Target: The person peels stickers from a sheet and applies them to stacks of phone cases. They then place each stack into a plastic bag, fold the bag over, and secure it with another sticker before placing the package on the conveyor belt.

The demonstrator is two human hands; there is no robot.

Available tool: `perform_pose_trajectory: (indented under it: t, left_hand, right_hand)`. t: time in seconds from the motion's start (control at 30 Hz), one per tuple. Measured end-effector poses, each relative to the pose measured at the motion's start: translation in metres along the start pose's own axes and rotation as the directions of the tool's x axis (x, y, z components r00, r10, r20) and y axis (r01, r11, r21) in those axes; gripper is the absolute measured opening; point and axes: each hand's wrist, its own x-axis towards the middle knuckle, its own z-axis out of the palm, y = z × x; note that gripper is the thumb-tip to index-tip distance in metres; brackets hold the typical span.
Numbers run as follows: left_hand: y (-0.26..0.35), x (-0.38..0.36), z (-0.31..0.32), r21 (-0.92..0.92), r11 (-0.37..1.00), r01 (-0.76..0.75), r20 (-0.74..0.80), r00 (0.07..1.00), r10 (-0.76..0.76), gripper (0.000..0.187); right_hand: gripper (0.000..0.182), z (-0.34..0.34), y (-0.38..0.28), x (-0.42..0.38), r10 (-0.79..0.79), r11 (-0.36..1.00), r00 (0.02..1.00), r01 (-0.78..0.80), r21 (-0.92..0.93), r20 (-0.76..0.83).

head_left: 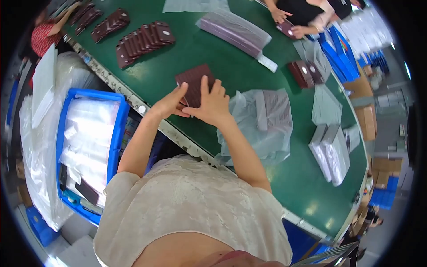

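Head view, worktop: I see a green worktop (249, 178) running across the frame.
Item in hand: a dark maroon flat case (192, 81), lying near the worktop's near edge.
Left hand: my left hand (168, 105) grips the case's near left edge, fingers closed on it, thumb raised.
Right hand: my right hand (212, 106) lies over the case's near right part, fingers (211, 89) spread flat on top, holding it.
Beside right hand: a crumpled clear plastic bag (262, 120) with dark contents, just beside.
Far left: rows of maroon cases (144, 41), overlapping.
Centre far: a long wrapped bundle (235, 31).
Left of worktop: a blue bin (116, 129) of clear bags.
Far side: another person's hands (289, 22) on a case.
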Motion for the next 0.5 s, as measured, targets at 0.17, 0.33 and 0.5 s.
perform_pose_trajectory:
  t: [0.17,0.33,0.5]
  left_hand:
    - [-0.027,0.013,0.002,-0.254,0.967,-0.036,0.024,0.999,0.043,0.062]
    - [-0.015,-0.021,0.047,-0.088,0.956,-0.278,-0.153,0.953,0.263,0.052]
    - [-0.015,-0.053,0.120,0.450,0.582,-0.677,-0.012,0.647,0.762,0.047]
  right_hand:
    - [0.114,-0.009,-0.005,0.010,0.109,0.994,0.987,-0.107,-0.020,0.114]
    - [0.107,-0.013,0.065,0.004,0.109,0.755,0.984,-0.176,0.632,0.143]
    - [0.104,-0.116,0.104,-0.112,0.195,0.035,0.979,-0.067,0.997,0.059]
